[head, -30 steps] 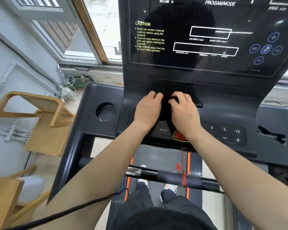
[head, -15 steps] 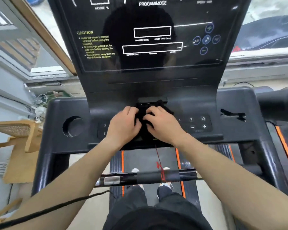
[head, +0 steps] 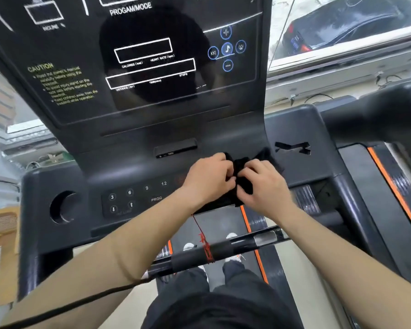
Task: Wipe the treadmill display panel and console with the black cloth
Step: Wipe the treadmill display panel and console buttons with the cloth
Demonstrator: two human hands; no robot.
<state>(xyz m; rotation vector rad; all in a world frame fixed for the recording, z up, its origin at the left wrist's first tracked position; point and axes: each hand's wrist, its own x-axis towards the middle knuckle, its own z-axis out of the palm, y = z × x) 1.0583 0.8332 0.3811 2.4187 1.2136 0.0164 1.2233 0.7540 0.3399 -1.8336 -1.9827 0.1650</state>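
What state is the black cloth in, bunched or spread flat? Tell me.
Bunched. The black cloth sits crumpled in folds on the console, gathered between the left hand and right hand, both gripping it.

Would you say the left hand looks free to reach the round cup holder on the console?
Probably not yet: the path to the cup holder looks clear, but the left hand is gripping the black cloth.

Both forearms bare and stretched fwd, left hand (head: 210, 178) and right hand (head: 262, 184) side by side, knuckles up, fingers curled in and pinching black cloth (head: 243, 167) between them, wrists near level
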